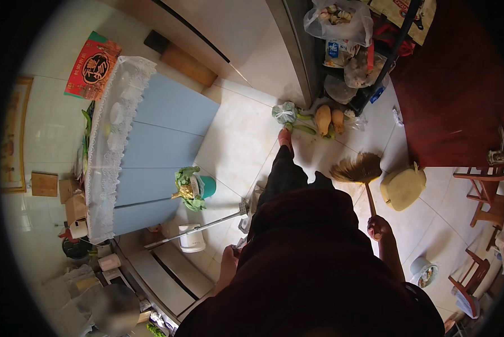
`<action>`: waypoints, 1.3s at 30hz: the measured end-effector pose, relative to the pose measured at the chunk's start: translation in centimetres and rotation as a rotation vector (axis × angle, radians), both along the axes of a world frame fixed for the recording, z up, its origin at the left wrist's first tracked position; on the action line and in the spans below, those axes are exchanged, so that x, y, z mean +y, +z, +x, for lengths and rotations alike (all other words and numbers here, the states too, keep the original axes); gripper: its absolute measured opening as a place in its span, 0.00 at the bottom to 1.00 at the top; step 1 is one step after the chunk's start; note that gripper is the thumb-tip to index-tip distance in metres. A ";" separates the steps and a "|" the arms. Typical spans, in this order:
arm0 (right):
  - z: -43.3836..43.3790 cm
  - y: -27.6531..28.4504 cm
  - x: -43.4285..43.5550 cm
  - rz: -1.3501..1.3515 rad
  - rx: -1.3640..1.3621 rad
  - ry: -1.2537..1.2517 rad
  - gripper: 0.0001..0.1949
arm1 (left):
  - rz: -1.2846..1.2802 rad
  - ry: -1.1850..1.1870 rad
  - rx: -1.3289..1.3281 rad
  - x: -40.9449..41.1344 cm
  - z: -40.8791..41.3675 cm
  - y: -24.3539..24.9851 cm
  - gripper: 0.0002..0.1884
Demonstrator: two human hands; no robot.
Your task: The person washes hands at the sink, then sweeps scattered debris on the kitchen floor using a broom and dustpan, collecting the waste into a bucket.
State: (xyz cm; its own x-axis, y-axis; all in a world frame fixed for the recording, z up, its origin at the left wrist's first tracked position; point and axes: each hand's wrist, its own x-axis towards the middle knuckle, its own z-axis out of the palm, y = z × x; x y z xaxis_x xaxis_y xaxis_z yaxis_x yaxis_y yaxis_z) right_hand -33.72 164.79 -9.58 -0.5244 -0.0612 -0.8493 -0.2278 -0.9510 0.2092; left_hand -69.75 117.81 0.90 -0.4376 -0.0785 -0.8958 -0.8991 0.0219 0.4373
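My right hand is closed around the wooden handle of a broom. Its brown, fanned bristles are over the tiled floor, beside a yellow cushion-like thing. At my left side, my left hand is partly hidden by my dark clothing; a small greyish thing is at its fingers, and the grip is unclear. Beyond it, a long metal pole slants past a white bin.
Butternut squashes, green vegetables and a bagged vegetable lie by my foot. A teal bucket holds a cauliflower. A loaded black rack, red table, blue cabinet, wooden chairs and waste bin stand around.
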 end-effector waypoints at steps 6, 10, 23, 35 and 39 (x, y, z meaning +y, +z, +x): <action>0.0 7.5 -0.1 -0.149 0.218 -0.042 0.11 | -0.011 -0.003 -0.019 0.6 -0.4 1.0 0.10; -1.9 11.4 0.1 -0.061 0.073 0.197 0.08 | -0.016 -0.039 -0.028 0.7 -1.3 1.1 0.11; -23.3 2.1 1.0 0.407 0.108 0.824 0.08 | -0.102 0.082 -0.369 0.3 -5.2 2.2 0.12; -22.5 12.1 -7.6 0.230 0.085 0.586 0.07 | 0.029 0.118 -0.442 -4.4 -7.3 0.3 0.13; -25.7 5.6 -8.7 0.343 0.004 0.593 0.06 | -0.016 0.073 -0.429 -3.9 -9.1 0.6 0.13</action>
